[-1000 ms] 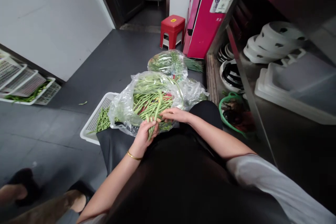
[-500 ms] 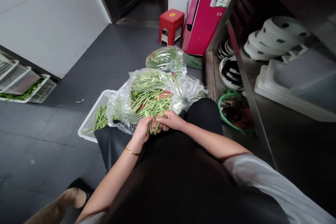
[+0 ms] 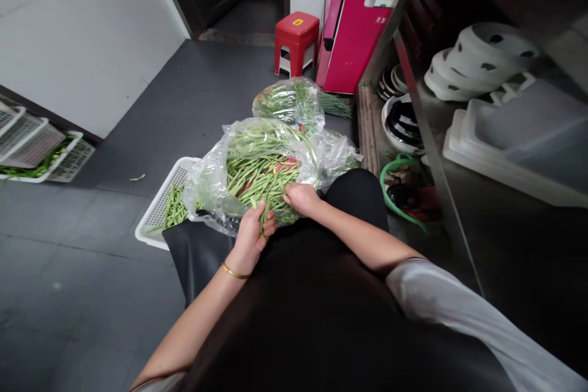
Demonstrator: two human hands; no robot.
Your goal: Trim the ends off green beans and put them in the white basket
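My left hand (image 3: 253, 230) is closed around a few green beans (image 3: 263, 218), whose ends stick out past the thumb. It is just in front of a clear plastic bag (image 3: 206, 180) that lies open. Many long green beans (image 3: 257, 174) fill the bag, with something red showing among them. My right hand (image 3: 303, 199) has its fingers drawn together at the bag's near right side, against the beans. What its fingertips hold is hidden. Left of the bag, a white perforated basket (image 3: 154, 208) holds shorter bean pieces (image 3: 174, 207).
Behind are another bag of greens (image 3: 287, 101) and a red stool (image 3: 297, 33). White baskets (image 3: 68, 159) stand at far left. On the right, a metal shelf (image 3: 478, 196) bears white containers (image 3: 487, 67); a green basket (image 3: 390, 193) is beneath. A bean piece (image 3: 137, 177) lies on the floor.
My hands, together before, have come apart. The right moved up and right to the beans in the bag; the left keeps its beans. Another person's leg and shoe at lower left has left the view.
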